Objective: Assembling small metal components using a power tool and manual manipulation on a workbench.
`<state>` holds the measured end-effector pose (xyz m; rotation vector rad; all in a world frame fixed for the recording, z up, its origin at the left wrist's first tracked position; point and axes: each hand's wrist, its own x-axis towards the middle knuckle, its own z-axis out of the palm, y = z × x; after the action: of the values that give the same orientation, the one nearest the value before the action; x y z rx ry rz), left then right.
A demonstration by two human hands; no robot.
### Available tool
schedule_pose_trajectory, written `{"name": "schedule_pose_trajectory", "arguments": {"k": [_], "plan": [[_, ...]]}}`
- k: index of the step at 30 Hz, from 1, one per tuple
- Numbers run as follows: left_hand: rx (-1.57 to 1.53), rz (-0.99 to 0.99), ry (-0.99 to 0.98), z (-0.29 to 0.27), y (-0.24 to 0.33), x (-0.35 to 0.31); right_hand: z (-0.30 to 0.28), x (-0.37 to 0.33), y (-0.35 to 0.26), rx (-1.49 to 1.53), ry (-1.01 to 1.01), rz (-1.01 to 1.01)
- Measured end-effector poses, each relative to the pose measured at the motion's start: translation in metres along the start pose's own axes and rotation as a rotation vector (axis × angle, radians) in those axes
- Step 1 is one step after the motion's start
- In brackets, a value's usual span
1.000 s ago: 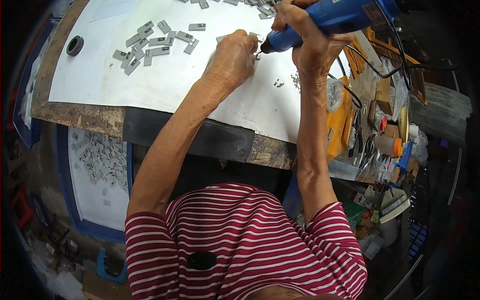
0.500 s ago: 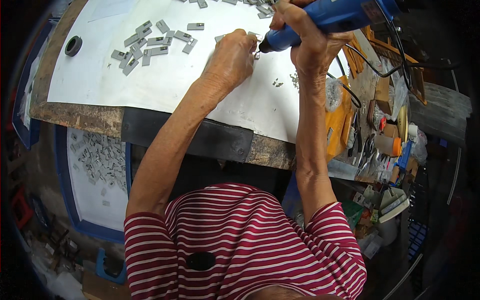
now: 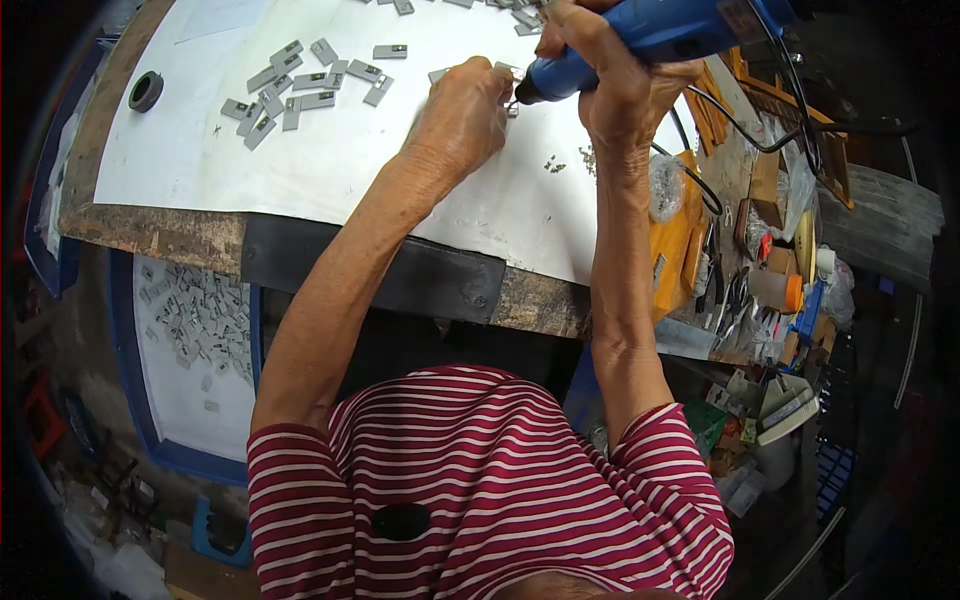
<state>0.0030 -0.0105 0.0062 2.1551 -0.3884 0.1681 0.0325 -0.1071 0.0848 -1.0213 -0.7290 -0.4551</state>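
My right hand point(image 3: 625, 85) is wrapped round a blue electric screwdriver point(image 3: 660, 35) with a black nose and a black cord. Its tip points down and left at a small grey piece point(image 3: 513, 111) beside the fingers of my left hand point(image 3: 465, 110). Those fingers are pressed together at the tool's tip, closed on a small grey piece that they mostly hide. To the left, several flat grey rectangular pieces point(image 3: 318, 101) lie scattered on the white sheet point(image 3: 330, 165). Tiny metal parts point(image 3: 554, 165), perhaps screws, lie below the tool.
A black ring point(image 3: 146, 92) rests at the sheet's left. Below the worn bench edge point(image 3: 150, 235) stands a blue-rimmed tray point(image 3: 185, 450) of small grey pieces. On the right are an orange board point(image 3: 675, 245), hand tools point(image 3: 735, 295), an orange-capped jar point(image 3: 775, 291) and loose cord.
Barely anything differs. The screwdriver and my right hand have shifted very slightly left; my left hand stays at the tool's tip.
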Motion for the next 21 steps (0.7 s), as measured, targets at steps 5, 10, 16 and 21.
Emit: {"name": "schedule_pose_trajectory", "arguments": {"k": [5, 10, 16, 21], "plan": [[-0.019, -0.017, -0.005, -0.001, 0.002, 0.000, -0.001, 0.000, 0.000, -0.037, -0.013, -0.019], [-0.032, -0.027, 0.002, -0.003, 0.002, -0.001, 0.005, 0.000, -0.006, -0.077, -0.043, -0.044], [-0.082, 0.001, -0.016, -0.002, -0.002, 0.000, 0.015, -0.002, -0.023, -0.565, 0.132, 0.237], [-0.043, -0.034, -0.024, -0.002, 0.005, 0.001, -0.010, 0.001, -0.003, -0.137, -0.050, -0.025]]}}
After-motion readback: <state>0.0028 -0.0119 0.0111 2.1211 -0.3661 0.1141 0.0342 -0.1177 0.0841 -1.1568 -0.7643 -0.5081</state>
